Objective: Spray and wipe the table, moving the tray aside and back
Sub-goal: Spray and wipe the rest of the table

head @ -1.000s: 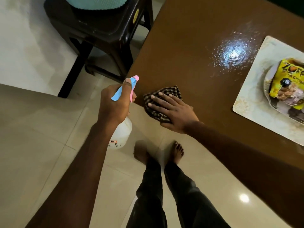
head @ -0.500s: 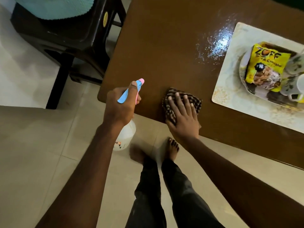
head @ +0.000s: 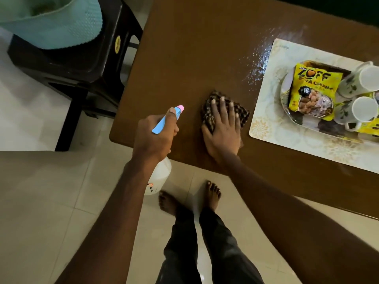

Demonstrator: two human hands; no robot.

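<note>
My left hand grips a white spray bottle with a blue and pink nozzle, held over the near left corner of the brown table. My right hand lies flat, fingers spread, pressing a dark checked cloth on the table near its front edge. Just to the right of the cloth lies a pale patterned tray. Spray droplets glisten on the wood along the tray's left edge.
On the tray sit a plate with a yellow snack packet and two white mugs. A dark plastic stool with a teal cloth on top stands left of the table. My bare feet are on the tiled floor.
My right hand has slid the cloth to the right along the table's front, closer to the tray. The left hand with the bottle has kept its place near the corner.
</note>
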